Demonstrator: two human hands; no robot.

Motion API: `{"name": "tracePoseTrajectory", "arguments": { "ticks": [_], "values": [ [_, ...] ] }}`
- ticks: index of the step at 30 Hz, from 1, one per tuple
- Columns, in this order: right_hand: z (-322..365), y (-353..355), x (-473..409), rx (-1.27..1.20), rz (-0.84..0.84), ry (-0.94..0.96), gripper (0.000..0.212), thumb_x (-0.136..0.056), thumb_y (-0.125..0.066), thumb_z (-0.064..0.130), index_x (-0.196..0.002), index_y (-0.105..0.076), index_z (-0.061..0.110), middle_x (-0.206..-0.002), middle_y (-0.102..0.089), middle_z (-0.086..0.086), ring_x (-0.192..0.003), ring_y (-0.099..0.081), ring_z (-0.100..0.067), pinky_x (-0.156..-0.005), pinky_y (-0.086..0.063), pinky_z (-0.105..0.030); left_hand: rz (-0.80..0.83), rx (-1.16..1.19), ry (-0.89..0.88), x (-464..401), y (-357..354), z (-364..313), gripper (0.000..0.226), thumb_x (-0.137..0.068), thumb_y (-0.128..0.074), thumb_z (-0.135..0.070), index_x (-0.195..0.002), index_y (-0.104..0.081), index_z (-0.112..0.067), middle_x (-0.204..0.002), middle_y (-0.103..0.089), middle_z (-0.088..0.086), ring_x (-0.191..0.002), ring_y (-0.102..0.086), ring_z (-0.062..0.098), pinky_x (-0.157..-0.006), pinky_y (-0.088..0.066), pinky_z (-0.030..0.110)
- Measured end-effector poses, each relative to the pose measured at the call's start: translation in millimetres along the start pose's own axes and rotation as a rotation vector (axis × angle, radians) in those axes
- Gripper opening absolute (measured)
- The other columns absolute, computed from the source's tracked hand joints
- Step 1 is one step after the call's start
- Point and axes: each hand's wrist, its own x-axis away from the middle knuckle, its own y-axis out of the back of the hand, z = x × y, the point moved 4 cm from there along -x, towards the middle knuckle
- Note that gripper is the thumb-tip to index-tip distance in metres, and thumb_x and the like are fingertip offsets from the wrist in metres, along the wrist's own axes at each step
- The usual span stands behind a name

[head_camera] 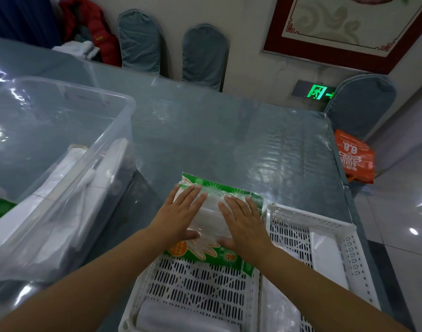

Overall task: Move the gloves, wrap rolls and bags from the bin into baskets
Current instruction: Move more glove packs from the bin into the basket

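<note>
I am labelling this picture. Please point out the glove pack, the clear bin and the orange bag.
glove pack (206, 188): head view, green top edge.
clear bin (123, 99): head view, far rim.
orange bag (355, 156): head view, printed side.

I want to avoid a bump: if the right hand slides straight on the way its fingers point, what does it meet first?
The right hand lies flat on the green glove pack, fingers pointing away. Past the pack's far edge only bare table shows, so the way looks free, though depth is uncertain.

Beyond my hands I see a table (205, 130) under a glossy clear cover that catches the overhead light. Past its far edge stand two blue-covered chairs (139, 41) against a pale wall, with a third chair (363, 104) off to the right. A red-framed panel (344, 32) hangs above a lit green exit sign (317, 92). Grey floor tiles (401, 212) shine at far right.
</note>
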Motion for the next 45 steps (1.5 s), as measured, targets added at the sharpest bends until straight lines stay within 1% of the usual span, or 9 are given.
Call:
{"name": "tracePoseTrajectory", "arguments": {
  "ticks": [8,16,18,22,25,30,35,39,45],
  "values": [
    [-7,11,-14,-0.117,-0.067,-0.092,0.020,-0.069,-0.072,0.031,-0.082,-0.063,0.020,-0.081,-0.060,0.002,-0.079,-0.053,-0.020,-0.073,-0.046,-0.035,-0.015,-0.041,0.103,2,9,3,0.098,-0.085,-0.045,-0.058,-0.142,0.021,-0.014,-0.157,0.011,0.011,-0.143,0.014,0.028,-0.107,0.022,0.047],
    [-6,2,-22,-0.134,0.109,-0.155,0.014,-0.073,-0.068,0.035,-0.072,-0.060,0.024,-0.075,-0.059,0.006,-0.079,-0.050,-0.018,-0.074,-0.040,-0.035,-0.004,-0.005,0.183,8,1,5,0.090,-0.088,-0.041,-0.056,-0.146,0.014,-0.013,-0.158,0.008,0.010,-0.144,0.011,0.024,-0.109,0.021,0.045],
    [-10,2,-28,-0.228,0.145,-0.175,0.014,-0.080,-0.063,0.034,-0.070,-0.056,0.026,-0.073,-0.058,0.008,-0.080,-0.047,-0.016,-0.079,-0.033,-0.035,-0.056,0.032,0.197,10,7,7,0.093,-0.084,-0.047,-0.057,-0.147,0.004,-0.011,-0.158,-0.001,0.011,-0.145,0.003,0.025,-0.112,0.013,0.046],
    [-30,16,-52,-0.367,0.138,-0.251,0.019,-0.078,-0.064,0.034,-0.066,-0.050,0.030,-0.065,-0.051,0.012,-0.074,-0.044,-0.013,-0.072,-0.016,-0.029,-0.281,0.072,0.196,21,23,12,0.105,-0.058,-0.078,-0.053,-0.138,-0.033,-0.001,-0.139,-0.047,0.018,-0.132,-0.041,0.031,-0.113,-0.023,0.052],
    [-46,22,-72,-0.340,0.138,-0.294,0.015,-0.079,-0.064,0.032,-0.068,-0.054,0.029,-0.068,-0.058,0.009,-0.079,-0.049,-0.015,-0.072,-0.015,-0.029,-0.355,0.081,0.134,23,23,10,0.099,-0.060,-0.078,-0.050,-0.136,-0.031,-0.009,-0.136,-0.050,0.020,-0.132,-0.033,0.031,-0.112,-0.017,0.050],
    [-48,13,-87,-0.256,0.156,-0.290,0.002,-0.081,-0.061,0.028,-0.080,-0.060,0.026,-0.078,-0.062,0.005,-0.090,-0.052,-0.020,-0.079,-0.023,-0.032,-0.226,-0.066,-0.064,13,10,-15,0.079,-0.058,-0.078,-0.049,-0.129,-0.054,-0.026,-0.135,-0.055,0.010,-0.125,-0.051,0.028,-0.098,-0.043,0.056],
    [-30,18,-71,-0.158,-0.029,-0.180,0.034,-0.073,-0.071,0.024,-0.106,-0.063,0.018,-0.101,-0.064,-0.003,-0.092,-0.056,-0.026,-0.077,-0.042,-0.037,-0.212,-0.109,-0.024,5,-1,-15,0.070,-0.069,-0.073,-0.043,-0.133,-0.051,-0.026,-0.138,-0.052,0.008,-0.127,-0.048,0.027,-0.107,-0.022,0.053],
    [-12,3,-53,-0.158,0.098,-0.060,0.048,-0.080,-0.065,0.039,-0.123,-0.054,0.020,-0.123,-0.058,-0.005,-0.108,-0.054,-0.026,-0.087,-0.043,-0.040,-0.184,-0.082,-0.011,-4,2,-11,0.072,-0.062,-0.077,-0.044,-0.129,-0.055,-0.026,-0.132,-0.058,0.008,-0.122,-0.053,0.025,-0.098,-0.043,0.052],
    [-13,-11,-49,-0.169,0.167,-0.083,0.054,-0.086,-0.052,0.047,-0.134,-0.040,0.025,-0.139,-0.044,-0.003,-0.124,-0.041,-0.024,-0.099,-0.034,-0.041,-0.208,-0.078,0.005,-1,5,-9,0.074,-0.057,-0.077,-0.043,-0.125,-0.060,-0.019,-0.129,-0.061,0.007,-0.120,-0.055,0.023,-0.097,-0.046,0.050]
  ]
}}
